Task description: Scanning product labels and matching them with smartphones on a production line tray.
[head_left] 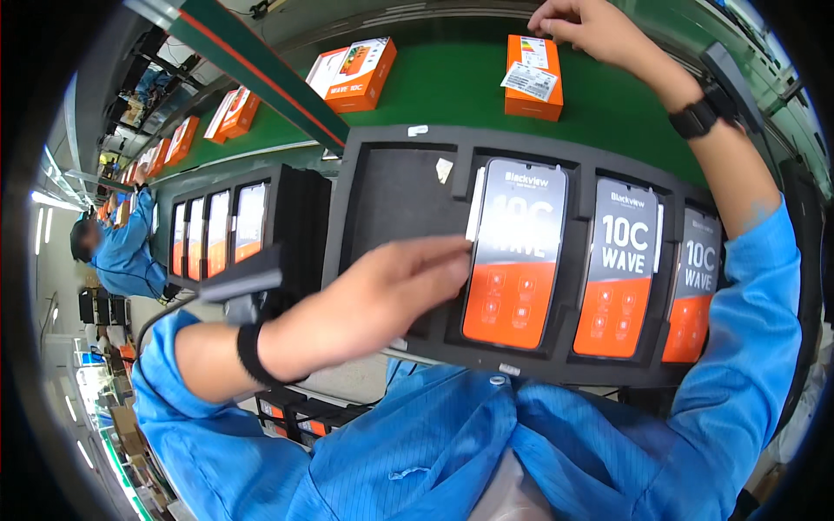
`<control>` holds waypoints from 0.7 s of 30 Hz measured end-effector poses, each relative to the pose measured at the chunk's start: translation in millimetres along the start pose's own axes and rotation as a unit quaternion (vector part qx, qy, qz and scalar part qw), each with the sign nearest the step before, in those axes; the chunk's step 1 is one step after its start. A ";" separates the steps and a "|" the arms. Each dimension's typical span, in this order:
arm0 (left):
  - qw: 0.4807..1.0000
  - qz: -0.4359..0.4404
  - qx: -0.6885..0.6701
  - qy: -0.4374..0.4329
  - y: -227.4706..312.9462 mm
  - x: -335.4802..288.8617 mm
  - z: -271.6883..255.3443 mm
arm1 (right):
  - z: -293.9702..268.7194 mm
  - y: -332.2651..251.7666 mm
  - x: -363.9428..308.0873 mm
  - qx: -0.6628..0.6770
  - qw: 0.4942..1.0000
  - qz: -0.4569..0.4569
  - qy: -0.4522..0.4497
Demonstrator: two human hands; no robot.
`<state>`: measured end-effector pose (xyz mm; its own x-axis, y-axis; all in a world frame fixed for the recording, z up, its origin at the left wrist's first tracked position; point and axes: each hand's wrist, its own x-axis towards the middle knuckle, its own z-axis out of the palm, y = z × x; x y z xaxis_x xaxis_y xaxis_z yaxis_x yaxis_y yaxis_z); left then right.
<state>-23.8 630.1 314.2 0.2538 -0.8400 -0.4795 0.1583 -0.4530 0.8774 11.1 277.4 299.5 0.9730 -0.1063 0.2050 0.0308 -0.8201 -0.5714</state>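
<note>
A black foam tray [404,143] lies in front of me, holding several smartphones under grey-and-orange printed films. My left hand [373,291] is over the tray's left compartment, fingers stretched out to the left edge of the nearest phone [512,300]; whether they touch it is unclear. Further right in the tray are a second phone [614,286] and a third phone [691,304], partly covered by my right sleeve. Beyond the tray, my right hand [586,30] hovers at the far end of an orange-and-white phone box [534,102] with loosely bent fingers. I see nothing held in it.
The box stands on a green conveyor belt [443,82], with another orange-and-white box [352,76] and several more to the left. A green post [261,74] slants across the upper left. Left of my tray is a stack of black trays [300,204] with phones. A co-worker [126,247] in blue stands far left.
</note>
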 end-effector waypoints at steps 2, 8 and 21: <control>0.999 -0.018 -0.014 0.033 -0.8 6.5 2.6 | 5.6 -14.9 -25.3 0.021 0.998 -0.049 -0.015; 0.996 0.015 -0.071 0.057 -24.3 35.7 -0.2 | 19.2 -78.6 -116.2 0.128 0.992 -0.004 0.011; 0.909 0.262 0.235 0.224 20.7 -19.7 -24.4 | 9.6 -76.2 -147.9 0.120 0.983 0.018 0.139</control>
<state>-2.2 644.5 341.4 0.5566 -0.8190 0.1398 -0.4950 -0.1918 0.8475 -132.9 360.9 305.1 0.8756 -0.3088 0.3714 0.0838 -0.6601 -0.7465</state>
